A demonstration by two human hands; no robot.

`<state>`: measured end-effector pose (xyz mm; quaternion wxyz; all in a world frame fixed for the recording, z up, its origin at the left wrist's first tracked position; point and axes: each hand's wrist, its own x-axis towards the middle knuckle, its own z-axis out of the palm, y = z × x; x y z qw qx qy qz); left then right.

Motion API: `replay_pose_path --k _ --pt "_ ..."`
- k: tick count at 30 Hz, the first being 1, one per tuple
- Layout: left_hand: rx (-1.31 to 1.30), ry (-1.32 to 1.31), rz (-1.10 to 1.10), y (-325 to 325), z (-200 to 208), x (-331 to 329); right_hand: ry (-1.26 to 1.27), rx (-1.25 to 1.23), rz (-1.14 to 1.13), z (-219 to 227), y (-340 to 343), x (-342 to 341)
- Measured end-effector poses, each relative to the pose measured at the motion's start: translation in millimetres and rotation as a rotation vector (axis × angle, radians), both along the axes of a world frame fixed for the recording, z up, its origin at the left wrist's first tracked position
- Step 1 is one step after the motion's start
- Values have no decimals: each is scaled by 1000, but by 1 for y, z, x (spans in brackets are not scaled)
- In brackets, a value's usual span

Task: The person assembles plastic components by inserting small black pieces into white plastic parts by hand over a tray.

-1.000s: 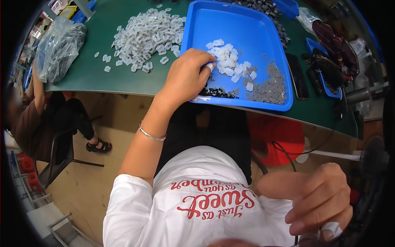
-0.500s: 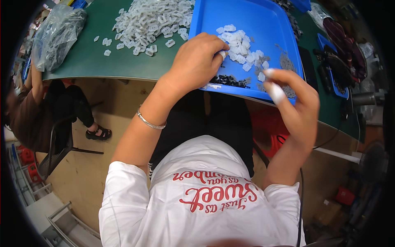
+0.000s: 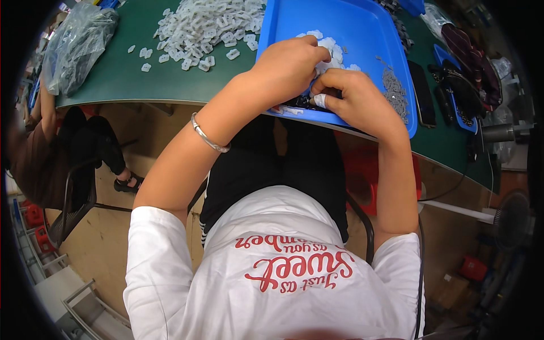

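Note:
Both hands work over the blue tray (image 3: pixel 345 17) at the table's near edge. My left hand (image 3: pixel 292 68) is closed, its fingers curled down beside the small white plastic pieces (image 3: pixel 335 52) in the tray; what its fingertips hold is hidden. Close by on the right, my right hand (image 3: pixel 360 102) bends inward with finger and taped thumb drawn together. Its fingertips are at the small black parts (image 3: pixel 299 103) along the tray's near side, and I cannot make out what is between them. Small grey parts (image 3: pixel 395 93) lie at the tray's right side.
A large heap of white plastic pieces (image 3: pixel 198 34) covers part of the green table (image 3: pixel 127 82) left of the tray. A clear plastic bag (image 3: pixel 79 45) sits farther left, beside another person (image 3: pixel 39 147). A black phone-like slab (image 3: pixel 420 93) and a dark bag (image 3: pixel 473 68) are on the right.
My right hand has moved left and inward from the tray's right side, coming next to my left hand. The left hand has shifted slightly, its fingers now farther over the white pieces.

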<state>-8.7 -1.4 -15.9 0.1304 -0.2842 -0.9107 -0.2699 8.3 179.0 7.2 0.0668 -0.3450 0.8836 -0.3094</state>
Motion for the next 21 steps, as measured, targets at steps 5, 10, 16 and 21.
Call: replay_pose_path --k 5,10,16,21 --pt "57 -24 -4 -3 -2 -7 61 -109 0 -7 -1 2" --pt "180 -45 0 -7 -2 -7 -162 -235 -128 -4 1 7" --pt "344 -230 69 -9 5 -10 -165 -364 -170 -4 5 3" --pt "917 -764 -22 -8 18 -4 -299 -671 -235 -4 7 -2"
